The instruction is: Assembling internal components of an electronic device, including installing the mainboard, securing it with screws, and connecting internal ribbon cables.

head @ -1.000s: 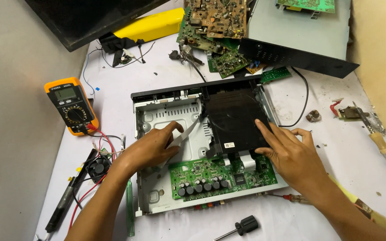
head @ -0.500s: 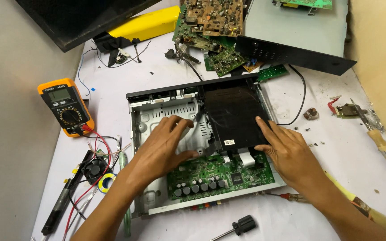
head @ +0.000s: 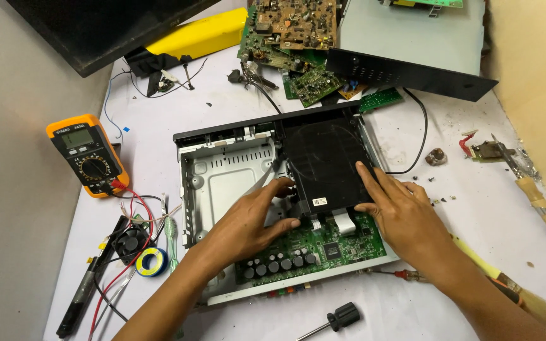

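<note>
An opened metal player chassis [head: 219, 183] lies on the white table. Inside it sit a black disc drive block [head: 323, 158] at the right and a green circuit board [head: 323, 249] along the front. My left hand [head: 254, 221] rests on the chassis floor with its fingertips against the drive's left front corner. My right hand [head: 402, 211] presses on the drive's right front corner, fingers spread over its edge. A white flat ribbon cable [head: 342, 221] shows between my hands.
An orange multimeter [head: 86, 155] with red leads lies at the left, with a small fan [head: 131, 241], a tape roll [head: 151, 261] and a soldering iron [head: 86, 290]. A black-handled screwdriver [head: 336, 317] is in front. Loose circuit boards [head: 292, 38] and a grey cover [head: 412, 50] lie behind. A brush [head: 507, 284] lies at the right.
My left hand slid right across the chassis floor to the drive's left corner. My right hand stayed on the drive's right corner. The camera shifted slightly.
</note>
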